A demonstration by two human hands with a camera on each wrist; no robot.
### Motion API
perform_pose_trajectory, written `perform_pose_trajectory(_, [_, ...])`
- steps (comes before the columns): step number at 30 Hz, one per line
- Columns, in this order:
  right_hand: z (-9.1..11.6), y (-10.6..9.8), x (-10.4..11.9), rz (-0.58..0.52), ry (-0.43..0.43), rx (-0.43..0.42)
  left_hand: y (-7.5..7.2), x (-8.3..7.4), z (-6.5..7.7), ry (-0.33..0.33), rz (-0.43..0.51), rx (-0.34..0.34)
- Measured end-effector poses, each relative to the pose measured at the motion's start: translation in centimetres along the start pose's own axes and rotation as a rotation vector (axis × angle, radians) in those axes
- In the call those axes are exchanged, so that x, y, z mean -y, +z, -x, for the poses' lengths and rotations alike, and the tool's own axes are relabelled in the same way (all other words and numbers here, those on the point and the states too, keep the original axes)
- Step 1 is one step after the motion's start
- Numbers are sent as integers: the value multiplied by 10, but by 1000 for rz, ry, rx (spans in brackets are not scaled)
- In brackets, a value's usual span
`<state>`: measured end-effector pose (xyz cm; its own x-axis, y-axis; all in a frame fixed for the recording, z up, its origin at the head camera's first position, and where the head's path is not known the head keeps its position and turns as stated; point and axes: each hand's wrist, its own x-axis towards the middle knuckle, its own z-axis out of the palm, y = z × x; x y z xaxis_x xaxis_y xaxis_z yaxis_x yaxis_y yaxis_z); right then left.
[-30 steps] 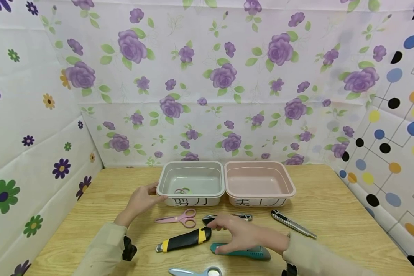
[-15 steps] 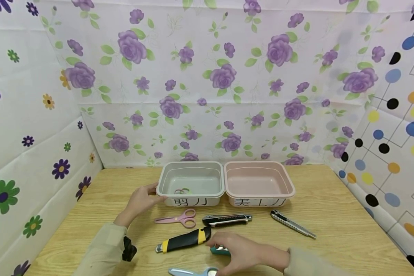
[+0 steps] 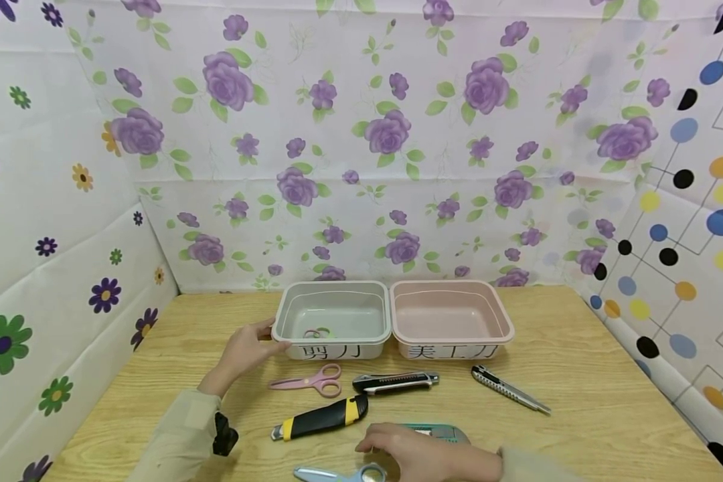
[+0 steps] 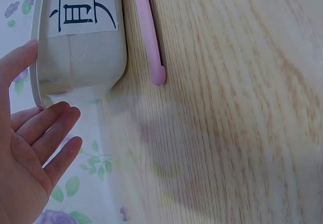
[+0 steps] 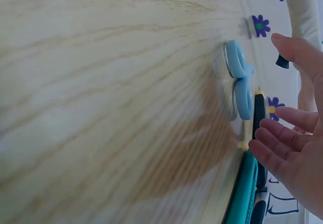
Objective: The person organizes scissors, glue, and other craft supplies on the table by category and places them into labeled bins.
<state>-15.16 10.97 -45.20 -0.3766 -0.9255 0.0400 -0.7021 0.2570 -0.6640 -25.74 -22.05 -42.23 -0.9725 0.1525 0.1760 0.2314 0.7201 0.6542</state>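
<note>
My left hand (image 3: pixel 246 351) touches the near-left corner of the grey bin (image 3: pixel 337 309), its thumb at the rim and its fingers fairly straight along the end wall. Small scissor handles (image 3: pixel 319 333) show inside this bin. With fingers spread and nothing between them, my right hand (image 3: pixel 412 452) hovers over the table's near edge. The light-blue scissors (image 3: pixel 319 474) lie beside its fingertips, partly cut off by the frame. Behind it is a teal utility knife (image 3: pixel 448 432), partly covered by the hand. In the right wrist view the blue scissor handles (image 5: pixel 244 99) are apart from the fingers.
A pink bin (image 3: pixel 452 314) stands right of the grey one. Pink scissors (image 3: pixel 322 382), a black-and-yellow utility knife (image 3: pixel 319 422), a black-and-silver one (image 3: pixel 396 382) and a slim silver one (image 3: pixel 509 390) lie before the bins. Patterned cloth surrounds the table on three sides.
My right hand has moved nearer the front edge, off the teal utility knife and towards the blue scissors. The left hand has stayed at the grey bin.
</note>
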Motion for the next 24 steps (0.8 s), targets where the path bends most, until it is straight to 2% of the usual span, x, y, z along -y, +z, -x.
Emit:
perform_pose_trajectory(8, [-5,8,-3,-16,23,52,0,1,-1,-3,1,1])
perform_pose_trajectory(17, [-9,15,-6,111,-40,48,1,2,-1,1,4,-2])
perform_pose_trajectory(24, [-11,15,-6,134,-59,51,1,3,-2,-2,5,1])
